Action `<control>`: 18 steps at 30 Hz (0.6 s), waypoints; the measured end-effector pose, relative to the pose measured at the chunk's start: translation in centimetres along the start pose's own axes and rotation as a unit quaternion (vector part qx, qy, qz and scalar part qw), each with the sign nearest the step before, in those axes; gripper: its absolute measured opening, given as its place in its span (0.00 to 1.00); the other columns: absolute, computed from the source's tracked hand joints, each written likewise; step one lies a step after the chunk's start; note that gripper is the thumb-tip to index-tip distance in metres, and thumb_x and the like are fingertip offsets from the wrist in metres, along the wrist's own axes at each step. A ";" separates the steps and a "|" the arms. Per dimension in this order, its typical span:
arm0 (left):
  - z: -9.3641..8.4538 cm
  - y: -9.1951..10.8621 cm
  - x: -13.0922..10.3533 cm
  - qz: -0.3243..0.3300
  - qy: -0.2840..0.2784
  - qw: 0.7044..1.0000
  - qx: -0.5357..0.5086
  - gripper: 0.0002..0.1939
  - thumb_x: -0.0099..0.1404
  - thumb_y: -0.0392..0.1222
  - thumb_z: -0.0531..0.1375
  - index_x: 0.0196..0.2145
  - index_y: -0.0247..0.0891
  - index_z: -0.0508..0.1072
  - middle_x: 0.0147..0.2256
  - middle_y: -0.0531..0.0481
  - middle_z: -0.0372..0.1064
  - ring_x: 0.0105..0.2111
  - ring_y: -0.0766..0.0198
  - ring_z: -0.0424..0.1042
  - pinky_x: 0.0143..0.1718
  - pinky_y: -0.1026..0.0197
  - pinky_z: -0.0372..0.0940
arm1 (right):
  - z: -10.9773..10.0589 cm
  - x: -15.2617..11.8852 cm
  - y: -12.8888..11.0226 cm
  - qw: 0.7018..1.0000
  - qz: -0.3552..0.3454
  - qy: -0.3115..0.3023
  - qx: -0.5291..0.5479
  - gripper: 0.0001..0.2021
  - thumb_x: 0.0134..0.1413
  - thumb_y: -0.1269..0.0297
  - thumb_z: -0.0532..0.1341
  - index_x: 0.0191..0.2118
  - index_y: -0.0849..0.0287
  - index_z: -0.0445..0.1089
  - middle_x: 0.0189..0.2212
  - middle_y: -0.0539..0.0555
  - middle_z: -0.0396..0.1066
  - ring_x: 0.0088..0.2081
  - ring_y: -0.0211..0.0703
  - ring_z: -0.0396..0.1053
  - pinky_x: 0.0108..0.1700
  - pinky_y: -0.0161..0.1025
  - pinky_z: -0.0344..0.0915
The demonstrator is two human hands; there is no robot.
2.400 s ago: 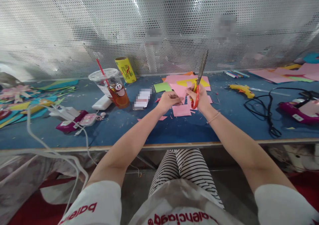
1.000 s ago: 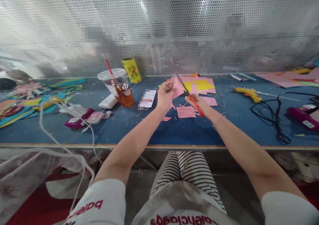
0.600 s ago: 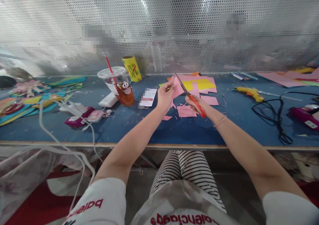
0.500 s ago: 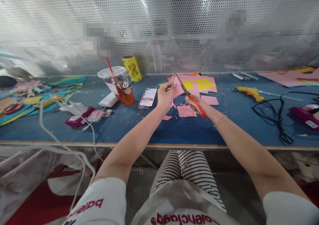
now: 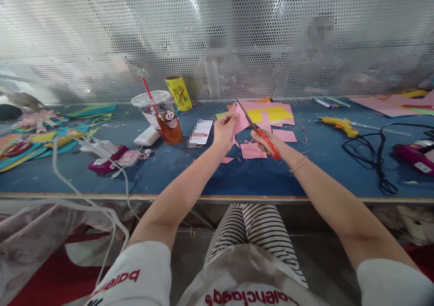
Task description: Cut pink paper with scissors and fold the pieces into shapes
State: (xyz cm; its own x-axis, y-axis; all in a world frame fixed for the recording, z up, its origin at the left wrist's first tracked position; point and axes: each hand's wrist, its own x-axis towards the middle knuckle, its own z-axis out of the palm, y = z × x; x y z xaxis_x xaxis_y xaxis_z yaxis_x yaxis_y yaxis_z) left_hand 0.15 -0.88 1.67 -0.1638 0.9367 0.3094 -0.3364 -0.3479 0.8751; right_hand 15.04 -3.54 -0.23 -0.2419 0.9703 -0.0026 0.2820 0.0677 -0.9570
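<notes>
My left hand (image 5: 225,129) pinches a small piece of pink paper (image 5: 241,121) above the table. My right hand (image 5: 261,141) grips scissors (image 5: 270,144) with red-orange handles, their long blades pointing up and to the left along the right side of that paper. Whether the blades are cutting into the paper I cannot tell. Under and beyond the hands lie pink sheets and a yellow sheet (image 5: 276,114). A loose pink piece (image 5: 253,151) rests on the table below the hands, with thin pink scraps around it.
Left of my hands are a phone (image 5: 202,132), a cup of amber drink (image 5: 171,127) with a red straw, a yellow can (image 5: 179,93) and a purple power strip (image 5: 110,159). At right lies a yellow glue gun (image 5: 340,126) with a black cord (image 5: 379,154). A perforated panel (image 5: 257,39) closes the back.
Both hands, the pink paper and the scissors stay almost in the same place. The whole view has shifted very slightly.
</notes>
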 end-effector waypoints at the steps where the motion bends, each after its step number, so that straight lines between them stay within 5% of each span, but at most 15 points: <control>1: 0.0 0.0 0.0 -0.002 -0.001 1.000 -0.001 0.05 0.53 0.39 0.63 0.26 0.35 0.72 0.26 0.54 0.68 0.28 0.73 0.66 0.35 0.66 0.61 | 0.0 -0.1 -0.1 1.000 0.002 0.002 -0.001 0.19 0.50 0.44 0.56 0.28 0.56 0.54 0.15 0.42 0.48 0.13 0.28 0.48 0.14 0.28 0.48; 18: 0.1 0.2 -0.2 -0.037 -0.010 0.999 -0.030 0.06 0.55 0.36 0.61 0.23 0.35 0.66 0.21 0.56 0.63 0.22 0.75 0.61 0.29 0.67 0.59 | 0.3 -0.3 -0.3 0.995 0.043 -0.013 0.088 0.20 0.48 0.43 0.57 0.27 0.57 0.57 0.15 0.42 0.51 0.12 0.27 0.49 0.12 0.29 0.48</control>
State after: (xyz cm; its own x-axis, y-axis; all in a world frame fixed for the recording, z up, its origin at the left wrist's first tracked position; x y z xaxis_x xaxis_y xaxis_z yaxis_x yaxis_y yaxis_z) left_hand 0.21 -1.10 1.78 -0.1186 0.9606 0.2515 -0.4021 -0.2780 0.8724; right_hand 14.73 -3.90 -0.02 -0.2490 0.9641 -0.0920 0.1363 -0.0592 -0.9889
